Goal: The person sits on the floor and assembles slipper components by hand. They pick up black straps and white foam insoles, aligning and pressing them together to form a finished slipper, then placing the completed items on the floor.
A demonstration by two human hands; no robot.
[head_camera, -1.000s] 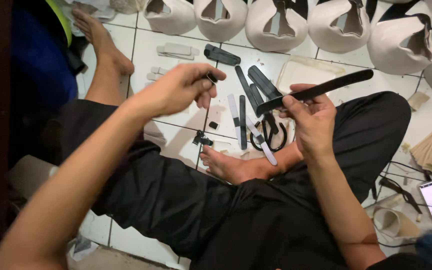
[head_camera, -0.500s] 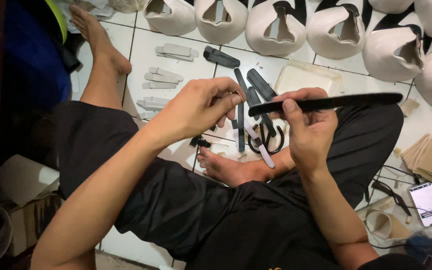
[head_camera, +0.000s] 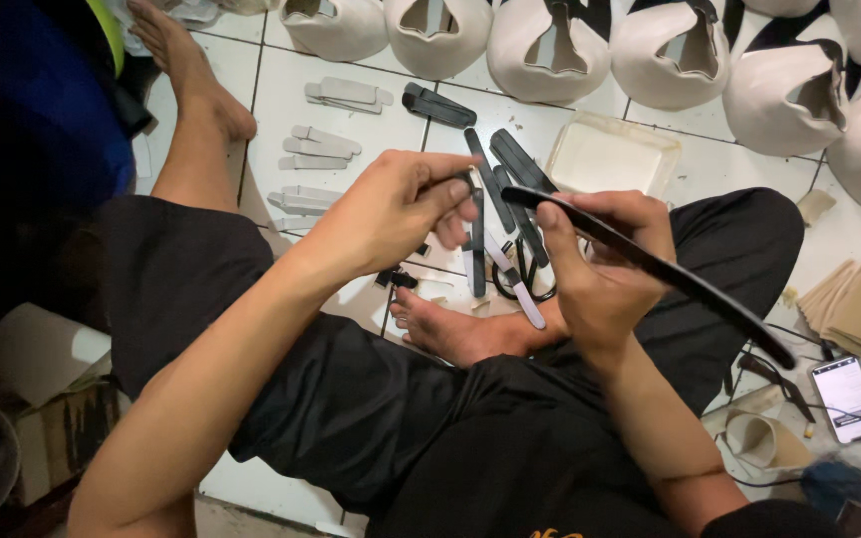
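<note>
Above the lap, near the scissors [head_camera: 522, 267] on the tiled floor [head_camera: 281, 110]: right hand [head_camera: 605, 269] clamped on long black strap [head_camera: 650, 264], left hand [head_camera: 401, 211] pinching small dark piece [head_camera: 462, 183] at its far-left tip — best aligned squarely, pressed firmly.

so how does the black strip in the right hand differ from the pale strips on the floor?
The black strip is dark, long and held up by the right hand; the pale strips are light grey, shorter and lie loose on the tiled floor. Both are flat and narrow.
</note>
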